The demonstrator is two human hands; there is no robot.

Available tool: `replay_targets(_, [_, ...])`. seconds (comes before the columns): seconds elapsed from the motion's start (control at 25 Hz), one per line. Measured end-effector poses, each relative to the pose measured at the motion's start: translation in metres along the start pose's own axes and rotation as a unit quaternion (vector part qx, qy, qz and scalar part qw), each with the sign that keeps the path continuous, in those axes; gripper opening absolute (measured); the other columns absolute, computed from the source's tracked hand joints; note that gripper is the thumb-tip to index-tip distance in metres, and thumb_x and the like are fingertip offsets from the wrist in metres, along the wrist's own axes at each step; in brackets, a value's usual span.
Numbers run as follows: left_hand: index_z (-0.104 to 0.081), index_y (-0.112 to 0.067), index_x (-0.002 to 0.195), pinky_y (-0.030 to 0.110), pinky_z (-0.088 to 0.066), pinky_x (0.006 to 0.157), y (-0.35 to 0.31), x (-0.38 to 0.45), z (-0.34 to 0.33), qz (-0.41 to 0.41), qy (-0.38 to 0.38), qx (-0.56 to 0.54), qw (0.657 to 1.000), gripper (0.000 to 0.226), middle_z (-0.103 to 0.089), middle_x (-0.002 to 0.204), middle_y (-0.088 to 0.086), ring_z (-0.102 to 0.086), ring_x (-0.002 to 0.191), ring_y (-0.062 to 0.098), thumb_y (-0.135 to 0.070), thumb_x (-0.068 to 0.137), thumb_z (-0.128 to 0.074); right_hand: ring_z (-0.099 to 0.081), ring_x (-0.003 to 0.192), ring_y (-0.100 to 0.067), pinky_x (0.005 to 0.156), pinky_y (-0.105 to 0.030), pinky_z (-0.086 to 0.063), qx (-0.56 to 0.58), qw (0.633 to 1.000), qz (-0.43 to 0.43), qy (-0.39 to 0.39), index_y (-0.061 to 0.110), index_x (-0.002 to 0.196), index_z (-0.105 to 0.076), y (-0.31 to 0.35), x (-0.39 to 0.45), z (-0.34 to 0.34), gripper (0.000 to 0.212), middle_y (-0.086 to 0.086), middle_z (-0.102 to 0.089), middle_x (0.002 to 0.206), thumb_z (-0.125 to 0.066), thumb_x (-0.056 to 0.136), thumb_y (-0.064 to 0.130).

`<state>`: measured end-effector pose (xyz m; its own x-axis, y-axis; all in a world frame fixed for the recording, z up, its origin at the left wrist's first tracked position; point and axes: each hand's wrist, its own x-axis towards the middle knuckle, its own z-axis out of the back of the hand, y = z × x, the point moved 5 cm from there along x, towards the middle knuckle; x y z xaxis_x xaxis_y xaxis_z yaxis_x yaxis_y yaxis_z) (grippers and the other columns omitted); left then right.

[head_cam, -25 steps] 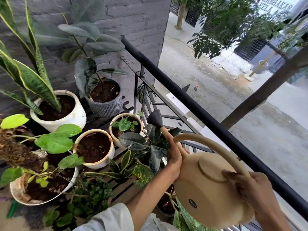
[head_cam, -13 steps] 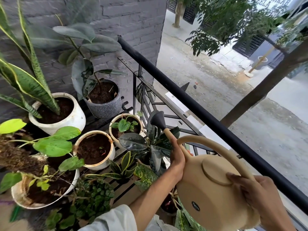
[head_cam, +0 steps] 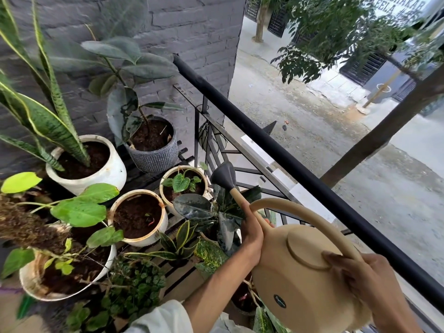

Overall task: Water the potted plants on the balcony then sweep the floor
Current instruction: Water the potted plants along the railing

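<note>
A balcony corner is seen here, with a grey brick wall (head_cam: 192,27) behind and a black railing (head_cam: 288,159) running along the street side. A tan watering can (head_cam: 302,272) is held tilted over the potted plants (head_cam: 141,215), its dark rose (head_cam: 223,175) pointed at them. The handle's rear end is gripped by the right hand (head_cam: 365,284), while the spout's base is wrapped by the left hand (head_cam: 252,233).

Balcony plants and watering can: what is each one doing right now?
Beige plastic watering can: tilted, dark rose over plants.
Left hand: grips spout base.
Right hand: grips handle.
Cream round pot of bare soil: upright.
Grey ribbed pot: upright, planted.
</note>
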<state>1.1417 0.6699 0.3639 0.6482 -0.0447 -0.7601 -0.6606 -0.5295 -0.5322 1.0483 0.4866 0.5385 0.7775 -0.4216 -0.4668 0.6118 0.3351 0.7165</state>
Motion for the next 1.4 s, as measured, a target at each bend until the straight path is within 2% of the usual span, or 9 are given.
replay_targets(0.12, [-0.063, -0.019, 0.069, 0.038, -0.058, 0.08, -0.008, 0.004, 0.003, -0.004, 0.0, 0.018, 1.0, 0.086, -0.069, 0.062, 0.001, -0.067, 0.06, 0.018, -0.097, 0.08, -0.029, -0.025, 0.043, -0.015, 0.057, -0.033, -0.017, 0.008, 1.0, 0.006, 0.009, 0.017, 0.041, -0.045, 0.006, 0.003, -0.006, 0.053, 0.0, -0.029, 0.046, -0.09, 0.068, 0.027])
replay_targets(0.28, [-0.064, -0.016, 0.077, 0.039, -0.06, 0.08, -0.018, 0.005, -0.001, 0.002, 0.016, 0.029, 0.999, 0.086, -0.069, 0.061, 0.002, -0.067, 0.062, 0.019, -0.092, 0.088, -0.026, -0.025, 0.041, -0.015, 0.058, -0.035, -0.018, 0.005, 1.0, 0.011, 0.006, 0.018, 0.04, -0.04, 0.009, 0.007, -0.009, 0.058, 0.001, -0.03, 0.045, -0.089, 0.069, 0.028])
replay_targets(0.4, [-0.067, -0.015, 0.085, 0.033, -0.058, 0.07, -0.021, 0.007, -0.004, 0.006, 0.015, 0.032, 0.999, 0.092, -0.069, 0.063, 0.003, -0.067, 0.059, 0.018, -0.097, 0.08, -0.027, -0.027, 0.041, -0.015, 0.057, -0.035, -0.019, 0.0, 1.0, 0.012, -0.003, 0.018, 0.039, -0.039, 0.012, 0.008, -0.008, 0.059, 0.001, -0.031, 0.043, -0.088, 0.07, 0.029])
replay_targets(0.56, [-0.064, -0.017, 0.07, 0.037, -0.057, 0.076, -0.021, 0.005, -0.017, 0.006, 0.028, 0.049, 0.998, 0.097, -0.068, 0.061, 0.004, -0.065, 0.059, 0.019, -0.105, 0.063, -0.024, -0.028, 0.044, -0.017, 0.057, -0.035, -0.019, -0.011, 1.0, 0.017, -0.022, 0.019, 0.04, -0.037, 0.011, 0.01, 0.001, 0.06, 0.002, -0.031, 0.044, -0.088, 0.07, 0.029])
replay_targets(0.68, [-0.062, -0.017, 0.066, 0.035, -0.058, 0.072, -0.016, 0.001, -0.023, 0.003, 0.032, 0.073, 0.997, 0.095, -0.068, 0.06, 0.004, -0.066, 0.057, 0.018, -0.102, 0.073, -0.018, -0.027, 0.041, -0.016, 0.056, -0.034, -0.019, 0.004, 1.0, 0.01, -0.013, 0.018, 0.044, -0.044, 0.003, 0.009, 0.007, 0.053, 0.001, -0.032, 0.044, -0.088, 0.07, 0.03])
replay_targets(0.96, [-0.065, -0.014, 0.081, 0.034, -0.059, 0.072, 0.003, -0.003, -0.025, 0.007, 0.036, 0.088, 0.995, 0.103, -0.069, 0.068, 0.005, -0.067, 0.061, 0.018, -0.105, 0.071, -0.019, -0.028, 0.048, -0.018, 0.058, -0.035, -0.019, 0.032, 0.999, -0.031, -0.016, -0.017, 0.071, -0.053, -0.026, 0.003, 0.015, 0.066, -0.003, -0.033, 0.05, -0.091, 0.066, 0.037])
replay_targets(1.16, [-0.069, -0.019, 0.075, 0.045, -0.06, 0.09, 0.0, -0.011, -0.024, -0.021, 0.029, 0.127, 0.991, 0.109, -0.073, 0.071, 0.005, -0.07, 0.075, 0.024, -0.115, 0.052, -0.02, -0.026, 0.048, -0.017, 0.057, -0.035, -0.017, 0.073, 0.997, -0.035, -0.02, 0.0, 0.061, -0.05, -0.04, -0.008, 0.012, 0.056, -0.007, -0.03, 0.054, -0.091, 0.065, 0.037])
replay_targets(1.28, [-0.068, -0.021, 0.066, 0.039, -0.059, 0.081, -0.017, -0.027, -0.034, -0.081, 0.046, 0.146, 0.985, 0.099, -0.072, 0.066, 0.002, -0.069, 0.069, 0.021, -0.105, 0.072, -0.015, -0.022, 0.043, -0.015, 0.048, -0.026, -0.016, 0.141, 0.989, -0.031, -0.015, 0.01, 0.057, -0.05, -0.049, -0.011, 0.013, 0.041, -0.003, -0.025, 0.053, -0.086, 0.074, 0.021])
replay_targets(1.4, [-0.073, -0.012, 0.1, 0.045, -0.06, 0.092, -0.027, -0.042, -0.04, -0.125, 0.036, 0.163, 0.978, 0.108, -0.076, 0.07, -0.001, -0.074, 0.082, 0.024, -0.101, 0.081, -0.014, -0.022, 0.043, -0.013, 0.04, -0.02, -0.017, 0.187, 0.982, -0.007, -0.007, 0.003, 0.065, -0.056, -0.052, -0.017, 0.014, 0.029, 0.0, -0.025, 0.054, -0.081, 0.077, 0.012])
